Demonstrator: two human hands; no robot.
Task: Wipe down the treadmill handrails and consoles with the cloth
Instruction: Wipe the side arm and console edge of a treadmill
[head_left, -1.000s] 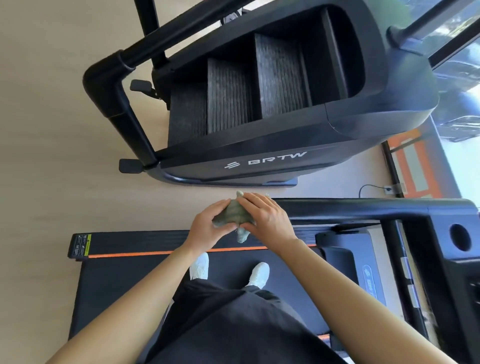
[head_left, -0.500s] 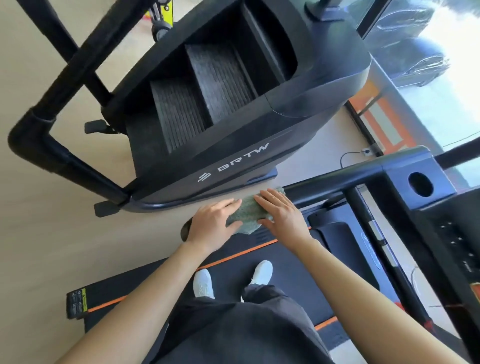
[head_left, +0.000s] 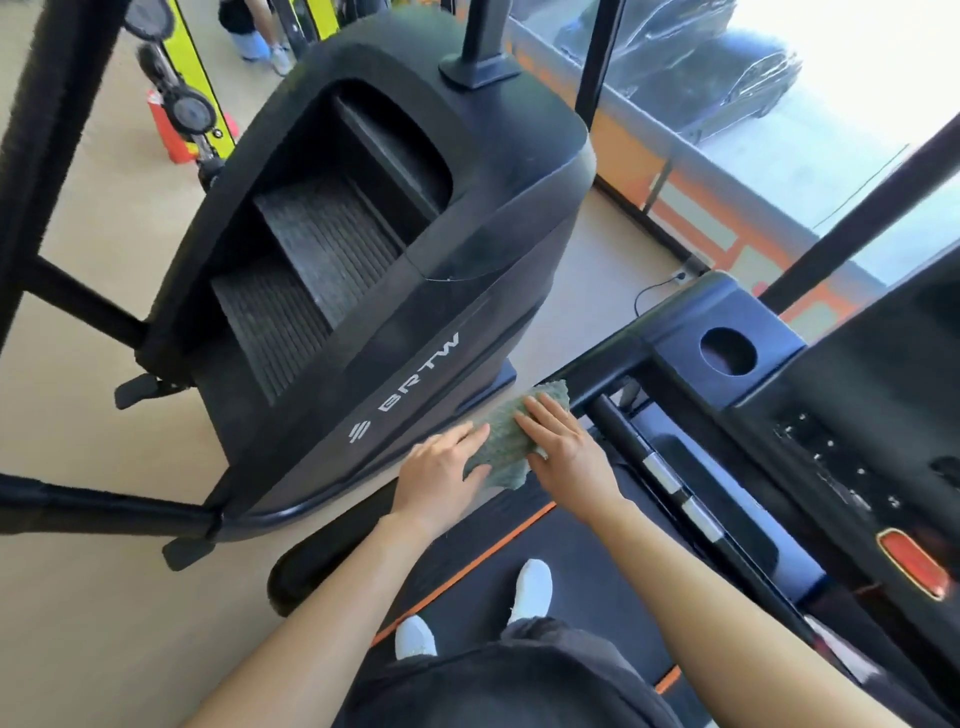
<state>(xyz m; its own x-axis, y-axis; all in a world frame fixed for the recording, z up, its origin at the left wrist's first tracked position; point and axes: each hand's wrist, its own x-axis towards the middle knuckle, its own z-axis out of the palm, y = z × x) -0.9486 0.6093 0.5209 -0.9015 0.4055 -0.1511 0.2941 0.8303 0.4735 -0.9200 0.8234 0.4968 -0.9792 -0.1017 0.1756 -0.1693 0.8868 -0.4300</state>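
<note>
A grey-green cloth is draped over the treadmill's black left handrail, which runs from lower left up to the console. My left hand presses on the cloth's left part, fingers flat. My right hand lies flat on its right part. The cloth and hands hide the rail beneath them. The console stands at the right, with a round cup hole, small buttons and a red stop button.
A black BRTW stair climber stands close on the left, its frame bars crossing the tan floor. A window wall is at the upper right. My white shoes stand on the treadmill belt. Another person's legs show at the top.
Both hands slid the cloth along the handrail toward the console. The cloth went from bunched to spread flat. The view swung right, bringing the console in.
</note>
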